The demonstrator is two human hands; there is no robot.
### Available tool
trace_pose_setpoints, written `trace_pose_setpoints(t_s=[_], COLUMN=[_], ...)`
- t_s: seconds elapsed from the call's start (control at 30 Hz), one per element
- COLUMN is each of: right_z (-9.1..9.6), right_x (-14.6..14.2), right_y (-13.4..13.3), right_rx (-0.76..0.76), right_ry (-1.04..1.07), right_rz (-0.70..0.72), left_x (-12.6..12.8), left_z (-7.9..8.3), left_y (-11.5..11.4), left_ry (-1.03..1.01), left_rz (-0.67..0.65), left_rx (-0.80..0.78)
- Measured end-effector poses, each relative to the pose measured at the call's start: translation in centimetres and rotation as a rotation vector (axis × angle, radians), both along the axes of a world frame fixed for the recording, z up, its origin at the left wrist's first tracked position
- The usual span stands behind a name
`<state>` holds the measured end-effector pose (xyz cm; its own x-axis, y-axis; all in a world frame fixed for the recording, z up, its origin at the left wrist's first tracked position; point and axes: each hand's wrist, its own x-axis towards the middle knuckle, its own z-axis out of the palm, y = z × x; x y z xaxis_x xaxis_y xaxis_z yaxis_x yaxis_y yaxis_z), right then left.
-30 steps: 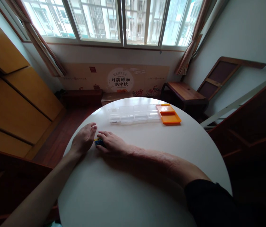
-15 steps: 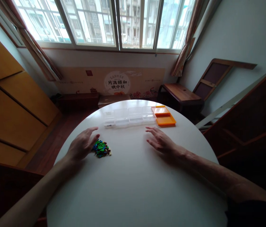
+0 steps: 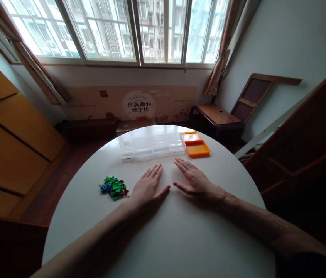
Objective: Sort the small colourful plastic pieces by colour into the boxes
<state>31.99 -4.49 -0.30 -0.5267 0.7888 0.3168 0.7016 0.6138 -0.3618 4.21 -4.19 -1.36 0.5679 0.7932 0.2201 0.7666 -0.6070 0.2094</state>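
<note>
My left hand (image 3: 149, 187) lies palm down on the white round table (image 3: 163, 239), fingers stretched out and thumb apart, holding nothing. Just to its left is a heap of small colourful pieces (image 3: 114, 188), mostly green and blue with some yellow and brown; their exact kind is too small to tell. My right hand (image 3: 194, 179) also rests flat, fingers extended toward the left hand, with a small gap between the thumbs. Beyond the hands, a clear plastic compartment box (image 3: 152, 146) stretches across the table. Against its right end sits an orange tray (image 3: 197, 148) with two sections.
The table's curved far edge runs behind the boxes. A wooden bench (image 3: 216, 114) stands beyond it on the right, and a printed cardboard panel (image 3: 174, 98) leans under the window. Yellow cabinets (image 3: 21, 139) line the left side.
My left hand has moved right, away from the heap of pieces, and now lies near the right hand. The right hand has flattened slightly. The view has shifted a little.
</note>
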Motion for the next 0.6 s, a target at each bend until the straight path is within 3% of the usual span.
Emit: trace_pose_setpoints(t_s=[0.2, 0.6], right_z=[-1.4, -1.2], right_x=[-0.5, -0.8], right_y=[0.2, 0.0], right_rx=[-0.073, -0.093], right_ry=[-0.049, -0.076], right_rz=[-0.014, -0.040], left_x=[-1.8, -1.8], left_z=[-0.7, -0.3], left_y=[0.2, 0.0], left_ry=[0.021, 0.015], left_rz=[-0.063, -0.061], left_rx=[-0.003, -0.021])
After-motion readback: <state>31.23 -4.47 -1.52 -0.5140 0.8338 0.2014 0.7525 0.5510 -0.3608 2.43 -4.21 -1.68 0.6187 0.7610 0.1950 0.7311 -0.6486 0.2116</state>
